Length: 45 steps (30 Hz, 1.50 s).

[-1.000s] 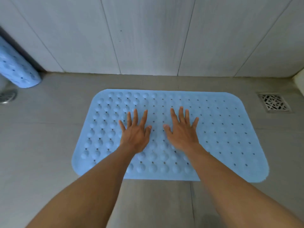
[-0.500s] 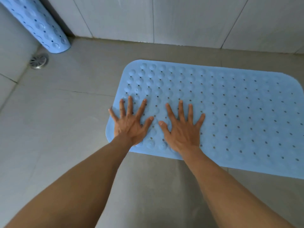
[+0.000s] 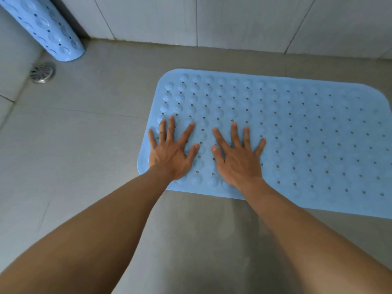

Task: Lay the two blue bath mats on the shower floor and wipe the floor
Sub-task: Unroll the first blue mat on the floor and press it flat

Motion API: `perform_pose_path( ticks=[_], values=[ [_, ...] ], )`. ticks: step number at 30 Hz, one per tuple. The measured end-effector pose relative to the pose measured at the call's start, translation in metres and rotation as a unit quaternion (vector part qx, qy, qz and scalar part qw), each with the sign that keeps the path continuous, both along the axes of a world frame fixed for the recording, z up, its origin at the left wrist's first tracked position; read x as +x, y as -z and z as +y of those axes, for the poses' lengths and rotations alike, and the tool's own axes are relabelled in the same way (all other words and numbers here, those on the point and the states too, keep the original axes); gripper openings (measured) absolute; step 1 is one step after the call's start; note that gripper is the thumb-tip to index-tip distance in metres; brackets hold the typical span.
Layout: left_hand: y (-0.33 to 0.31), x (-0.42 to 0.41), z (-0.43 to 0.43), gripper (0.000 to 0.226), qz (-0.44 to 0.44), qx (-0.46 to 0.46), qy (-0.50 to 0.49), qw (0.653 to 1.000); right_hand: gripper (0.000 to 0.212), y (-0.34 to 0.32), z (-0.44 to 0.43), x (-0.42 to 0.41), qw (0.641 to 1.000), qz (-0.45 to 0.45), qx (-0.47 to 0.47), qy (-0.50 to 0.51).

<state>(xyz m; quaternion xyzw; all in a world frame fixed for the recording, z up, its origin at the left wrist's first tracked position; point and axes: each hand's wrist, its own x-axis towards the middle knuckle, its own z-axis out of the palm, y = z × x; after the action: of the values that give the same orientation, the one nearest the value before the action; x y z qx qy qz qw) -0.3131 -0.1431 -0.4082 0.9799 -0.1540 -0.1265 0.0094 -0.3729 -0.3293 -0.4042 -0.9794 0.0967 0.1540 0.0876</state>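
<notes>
The light-blue rubber bath mat [image 3: 307, 141], bumped and perforated, lies flat on the grey tiled shower floor [image 3: 84, 155] toward its far right. The left hand [image 3: 171, 154] and right hand [image 3: 239, 161] press palm-down on the mat's near left corner, fingers straight and splayed, gripping nothing. A second blue mat [image 3: 48, 30], rolled into a tube, leans in the floor's far left corner beside a round metal drain [image 3: 42, 72]. It looks light, floppy and clingy; best taken by its loose outer edge.

Matte grey floor tiles [image 3: 89, 145] with thin grout lines spread around the left grip [image 3: 171, 153]. Beyond it, pale wall tiles [image 3: 244, 20] with narrow joints meet the floor. Well to its left and farther back, a round metal floor drain [image 3: 41, 72] sits near the corner.
</notes>
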Motion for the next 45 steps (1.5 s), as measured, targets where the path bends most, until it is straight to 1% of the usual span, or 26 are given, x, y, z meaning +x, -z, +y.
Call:
perform_pose_path(
  ticks=[5, 8, 10, 12, 14, 18, 21, 23, 25, 27, 28, 31, 35, 39, 45],
  values=[
    [-0.015, 0.006, 0.001, 0.068, 0.06, 0.033, 0.003, 0.998, 0.06, -0.016, -0.008, 0.003, 0.998, 0.056, 0.03, -0.029],
    [-0.027, 0.01, -0.006, 0.065, 0.077, 0.059, 0.002, 0.995, 0.066, -0.023, -0.016, 0.003, 0.996, 0.061, 0.057, -0.034],
    [-0.034, 0.006, -0.01, 0.062, 0.044, 0.052, 0.027, 0.997, 0.068, -0.031, -0.025, 0.0, 0.994, 0.046, 0.097, -0.035],
    [-0.036, -0.003, -0.021, 0.06, 0.013, 0.02, 0.057, 0.998, 0.067, -0.038, -0.038, -0.009, 0.988, 0.009, 0.15, -0.022],
    [-0.035, -0.014, -0.043, 0.061, 0.007, -0.01, 0.072, 0.997, 0.064, -0.042, -0.059, -0.021, 0.985, -0.03, 0.168, -0.003],
    [-0.032, -0.033, -0.106, 0.063, 0.006, -0.064, 0.108, 0.992, 0.058, -0.038, -0.121, -0.05, 0.989, -0.037, 0.131, 0.056],
    [-0.028, -0.049, -0.158, 0.065, -0.004, -0.097, 0.136, 0.986, 0.06, -0.034, -0.176, -0.072, 0.992, -0.028, 0.091, 0.088],
    [-0.024, -0.059, -0.192, 0.065, -0.011, -0.106, 0.151, 0.983, 0.066, -0.032, -0.211, -0.083, 0.994, -0.025, 0.053, 0.095],
    [-0.022, -0.066, -0.225, 0.065, -0.016, -0.093, 0.16, 0.983, 0.079, -0.032, -0.245, -0.092, 0.994, -0.005, 0.022, 0.108],
    [-0.02, -0.069, -0.247, 0.066, -0.022, -0.074, 0.149, 0.986, 0.089, -0.029, -0.27, -0.099, 0.993, 0.017, 0.005, 0.117],
    [-0.018, -0.07, -0.255, 0.067, -0.023, -0.066, 0.14, 0.988, 0.09, -0.025, -0.279, -0.102, 0.993, 0.019, -0.005, 0.115],
    [-0.011, -0.076, -0.266, 0.07, -0.004, -0.05, 0.106, 0.993, 0.086, -0.013, -0.29, -0.111, 0.993, 0.005, -0.023, 0.113],
    [-0.006, -0.082, -0.273, 0.073, 0.004, -0.025, 0.078, 0.997, 0.089, -0.002, -0.293, -0.115, 0.993, -0.019, -0.037, 0.111],
    [-0.007, -0.08, -0.275, 0.073, -0.007, -0.025, 0.076, 0.997, 0.089, 0.001, -0.294, -0.112, 0.992, -0.032, -0.026, 0.116],
    [-0.006, -0.08, -0.277, 0.072, -0.003, -0.017, 0.073, 0.997, 0.085, 0.0, -0.295, -0.111, 0.992, -0.026, -0.022, 0.121]
  ],
)
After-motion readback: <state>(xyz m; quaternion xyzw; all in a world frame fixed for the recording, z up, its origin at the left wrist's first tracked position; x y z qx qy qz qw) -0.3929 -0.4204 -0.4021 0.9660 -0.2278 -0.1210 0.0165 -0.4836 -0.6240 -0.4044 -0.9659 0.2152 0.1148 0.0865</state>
